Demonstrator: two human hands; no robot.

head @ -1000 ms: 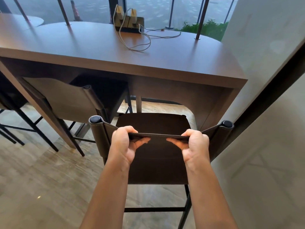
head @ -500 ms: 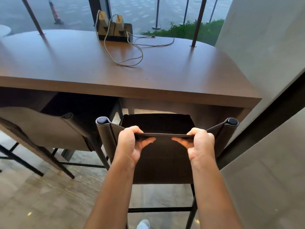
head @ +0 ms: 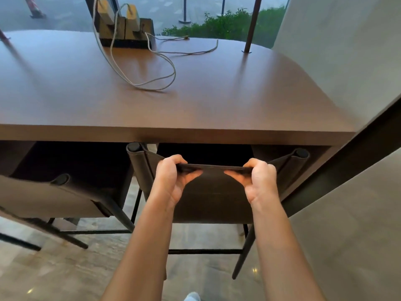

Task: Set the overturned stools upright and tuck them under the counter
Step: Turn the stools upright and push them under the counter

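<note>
Under the desk [head: 195, 109] edge stands the stool [head: 213, 203], upright, seat pointing away beneath the top, backrest running left to right. Left hand [head: 170, 181] and right hand [head: 261, 181] each grip the backrest's top rim. Wall [head: 351, 224] close at right, second stool [head: 54, 197] just beside at left. Dark brown leather, thin black legs.

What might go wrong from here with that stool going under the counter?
The left hand and right hand grip the top of the stool's backrest just below the counter edge, so knuckles might get pinched. The post caps sit right by that edge and might knock it. The right post is near the dark wall strip and might scrape it.
</note>
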